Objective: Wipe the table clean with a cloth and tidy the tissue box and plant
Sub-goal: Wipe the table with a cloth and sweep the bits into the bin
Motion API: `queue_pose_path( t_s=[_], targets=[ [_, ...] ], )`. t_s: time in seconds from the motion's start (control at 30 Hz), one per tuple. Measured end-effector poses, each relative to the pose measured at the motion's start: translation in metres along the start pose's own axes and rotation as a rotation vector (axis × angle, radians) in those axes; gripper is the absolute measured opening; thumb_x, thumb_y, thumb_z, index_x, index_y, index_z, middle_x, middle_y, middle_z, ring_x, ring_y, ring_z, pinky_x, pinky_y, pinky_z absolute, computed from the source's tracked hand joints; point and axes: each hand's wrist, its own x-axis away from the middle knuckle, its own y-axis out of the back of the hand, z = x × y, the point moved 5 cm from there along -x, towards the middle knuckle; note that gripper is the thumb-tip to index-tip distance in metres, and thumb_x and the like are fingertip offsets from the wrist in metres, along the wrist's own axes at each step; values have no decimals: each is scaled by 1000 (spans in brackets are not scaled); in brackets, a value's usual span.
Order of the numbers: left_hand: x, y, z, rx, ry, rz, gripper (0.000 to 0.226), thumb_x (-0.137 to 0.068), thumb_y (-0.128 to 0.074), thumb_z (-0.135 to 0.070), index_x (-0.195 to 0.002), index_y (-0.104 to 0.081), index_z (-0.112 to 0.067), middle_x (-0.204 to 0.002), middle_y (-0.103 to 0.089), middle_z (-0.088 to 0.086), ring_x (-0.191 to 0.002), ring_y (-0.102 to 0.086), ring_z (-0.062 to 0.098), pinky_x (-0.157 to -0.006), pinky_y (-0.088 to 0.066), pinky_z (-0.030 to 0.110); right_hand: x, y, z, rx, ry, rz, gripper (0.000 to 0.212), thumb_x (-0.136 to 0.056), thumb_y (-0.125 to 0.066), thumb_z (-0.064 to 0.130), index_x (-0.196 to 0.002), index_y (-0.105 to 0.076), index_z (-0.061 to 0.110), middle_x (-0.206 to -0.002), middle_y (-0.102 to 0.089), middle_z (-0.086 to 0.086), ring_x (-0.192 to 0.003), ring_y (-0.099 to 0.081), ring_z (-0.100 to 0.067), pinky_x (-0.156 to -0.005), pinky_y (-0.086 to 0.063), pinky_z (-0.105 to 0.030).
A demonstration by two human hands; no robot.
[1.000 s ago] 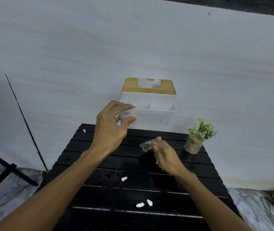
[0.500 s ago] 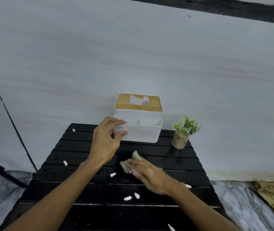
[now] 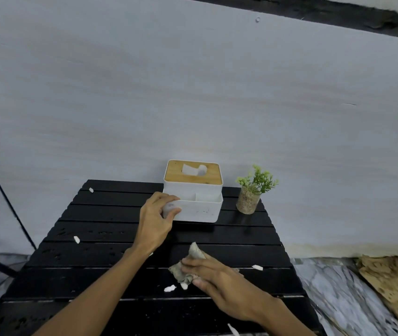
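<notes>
The left hand clamps its fingers on the near-left corner of the tissue box, at the tabletop's far edge. The right hand presses the cloth flat; nearest scraps lie just left.

A pale grey wall with faint horizontal streaks fills most of the view, topped by a dark band along the upper right edge; lighting is dim and even. A black slatted table is set against the wall, over a grey-white marbled floor. A thin black line is seen slanting down the wall at left, and crumpled brown cardboard-like material lies on the floor at right.
</notes>
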Motion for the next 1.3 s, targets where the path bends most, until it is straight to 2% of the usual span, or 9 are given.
queue_pose_path(
  t_s=[0.4,0.73,0.87,0.93,1.0,1.07,1.13,1.2,1.3],
  targets=[
    [-4,-15,19,-50,15,-7,25,-80,-77,-12,-104,-72,-16,-101,-60,-8,-98,-60,10,-86,-56,41,0,-2,-4,-7,-10,-17,43,-109,-39,38,-151,-44,27,-158,-35,21,-151,-15,5,-124,-25,-34],
    [-9,-20,27,-75,29,-11,27,-81,-76,-12,-108,-72,-14,-104,-61,-6,-99,-60,12,-86,-56,42,0,0,-1,-10,1,-28,44,-110,-38,39,-151,-44,26,-159,-34,21,-152,-8,5,-126,-19,-30],
    [-9,-20,28,-111,41,-4,29,-81,-77,-15,-109,-72,-17,-106,-61,-7,-101,-59,13,-89,-55,43,-1,-3,-4,15,16,-50,43,-109,-38,39,-149,-46,25,-158,-36,19,-152,-13,3,-125,-23,-34],
    [-9,-19,27,-150,48,1,29,-80,-77,-18,-109,-71,-18,-109,-62,-7,-105,-57,14,-90,-53,43,-1,-2,-3,-16,13,-94,39,-109,-40,34,-145,-51,23,-155,-43,16,-148,-24,5,-123,-26,-34],
    [-8,-17,24,-198,39,3,31,-80,-78,-20,-111,-71,-19,-114,-63,-6,-111,-54,15,-93,-51,42,1,9,4,-151,-19,-186,32,-109,-43,24,-134,-62,18,-142,-58,14,-135,-43,10,-114,-39,-27],
    [-8,-12,18,-249,5,13,36,-80,-78,-23,-115,-69,-20,-120,-61,-4,-118,-50,15,-95,-47,37,7,28,8,-315,-101,-286,30,-109,-41,18,-124,-67,21,-110,-70,23,-93,-63,15,-81,-52,-10],
    [-7,-4,9,-296,-47,26,38,-82,-76,-28,-118,-68,-19,-124,-60,-4,-120,-47,15,-95,-45,33,15,54,-1,-379,-190,-413,30,-109,-40,21,-121,-67,29,-76,-69,26,-56,-57,3,-52,-48,-13],
    [-4,10,0,-300,-53,24,37,-85,-73,-31,-119,-66,-19,-125,-59,-5,-120,-47,13,-96,-42,31,28,81,-24,-340,-272,-538,31,-109,-40,24,-118,-69,31,-68,-68,20,-47,-51,-1,-46,-49,-24],
    [12,34,-11,-305,-45,45,31,-88,-69,-29,-118,-66,-20,-123,-59,-6,-116,-49,12,-96,-42,31,53,99,-73,-209,-445,-652,30,-108,-42,25,-109,-71,33,-62,-65,28,-50,-58,3,-56,-49,-26]
  ],
)
